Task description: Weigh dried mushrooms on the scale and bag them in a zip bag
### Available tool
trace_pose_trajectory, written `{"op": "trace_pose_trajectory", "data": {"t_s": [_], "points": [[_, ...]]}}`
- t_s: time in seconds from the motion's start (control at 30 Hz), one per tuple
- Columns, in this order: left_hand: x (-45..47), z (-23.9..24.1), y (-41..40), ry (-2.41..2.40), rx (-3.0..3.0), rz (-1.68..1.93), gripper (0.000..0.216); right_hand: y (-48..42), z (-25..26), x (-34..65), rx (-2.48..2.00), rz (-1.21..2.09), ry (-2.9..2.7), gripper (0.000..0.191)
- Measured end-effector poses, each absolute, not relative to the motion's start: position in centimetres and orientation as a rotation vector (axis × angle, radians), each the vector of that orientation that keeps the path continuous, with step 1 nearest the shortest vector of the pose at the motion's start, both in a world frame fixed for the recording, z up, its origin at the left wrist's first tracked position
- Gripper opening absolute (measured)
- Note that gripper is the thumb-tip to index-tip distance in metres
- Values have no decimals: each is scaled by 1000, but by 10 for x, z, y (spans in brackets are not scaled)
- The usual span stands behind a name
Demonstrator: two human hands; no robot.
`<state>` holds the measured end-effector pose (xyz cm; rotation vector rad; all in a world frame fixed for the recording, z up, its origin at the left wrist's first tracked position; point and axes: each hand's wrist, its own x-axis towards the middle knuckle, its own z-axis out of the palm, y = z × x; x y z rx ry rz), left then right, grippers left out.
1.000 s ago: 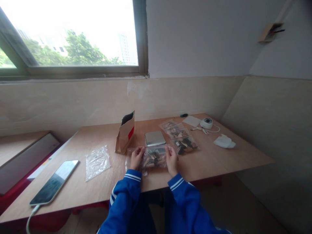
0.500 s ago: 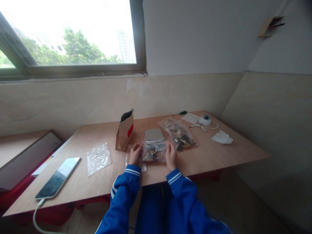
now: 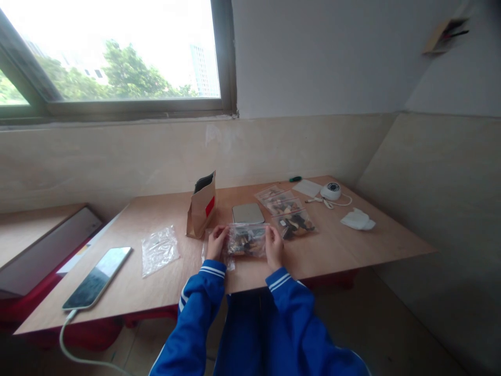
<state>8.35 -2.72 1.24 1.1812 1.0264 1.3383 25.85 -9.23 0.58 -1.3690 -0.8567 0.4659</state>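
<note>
A clear zip bag with dark and tan pieces inside [image 3: 246,240] lies flat on the wooden table [image 3: 336,248] in front of me. My left hand [image 3: 215,243] pinches its left top corner. My right hand [image 3: 273,246] pinches its right top corner. Both hands rest on the tabletop, fingers closed on the bag's upper edge. Just behind the bag sits a small silver scale [image 3: 248,213].
An open brown paper pouch [image 3: 202,207] stands left of the scale. Several filled clear bags [image 3: 287,211] lie to the right. An empty clear bag [image 3: 158,249] and a phone on a cable [image 3: 97,277] lie at the left. A white round device [image 3: 331,190], paper and cloth [image 3: 357,220] sit far right.
My hands and the bag have barely moved on the table; my fingers have shifted slightly along the bag's top edge. The view tilted a little.
</note>
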Motion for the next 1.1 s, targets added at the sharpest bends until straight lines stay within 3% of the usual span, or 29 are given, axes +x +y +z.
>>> {"op": "trace_pose_trajectory", "data": {"t_s": [0.57,0.9,1.1], "points": [[82,11,-26,1098,1228,1395,35,-91,6,261,-1318,440,-911,46],[90,16,-31,972,1120,1290,35,-88,1,258,-1290,686,-839,51],[90,17,-32,1010,1138,1290,35,-87,0,257,-1267,674,-854,47]]}}
